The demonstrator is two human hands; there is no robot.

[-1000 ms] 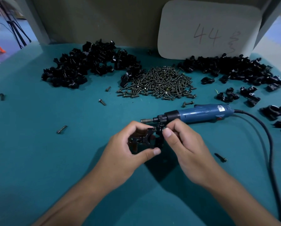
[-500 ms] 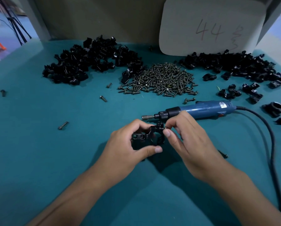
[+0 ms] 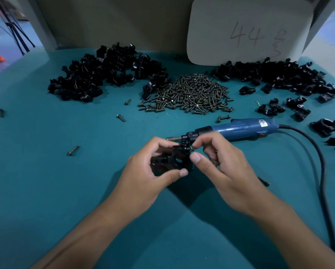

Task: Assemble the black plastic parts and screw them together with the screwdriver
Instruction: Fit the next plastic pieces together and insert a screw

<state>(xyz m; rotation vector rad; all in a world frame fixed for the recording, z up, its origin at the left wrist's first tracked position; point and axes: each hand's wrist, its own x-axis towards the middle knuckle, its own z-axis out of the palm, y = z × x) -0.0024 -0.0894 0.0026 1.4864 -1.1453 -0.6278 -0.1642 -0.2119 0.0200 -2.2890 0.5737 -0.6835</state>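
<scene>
The white board (image 3: 248,30) leaning at the table's back bears a handwritten "44" (the scribble beside it is unreadable).

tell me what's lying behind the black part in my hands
Right behind the black part lies the blue screwdriver, tip pointing left, with the screw pile farther back. The right hand covers the table under its nose.
</scene>
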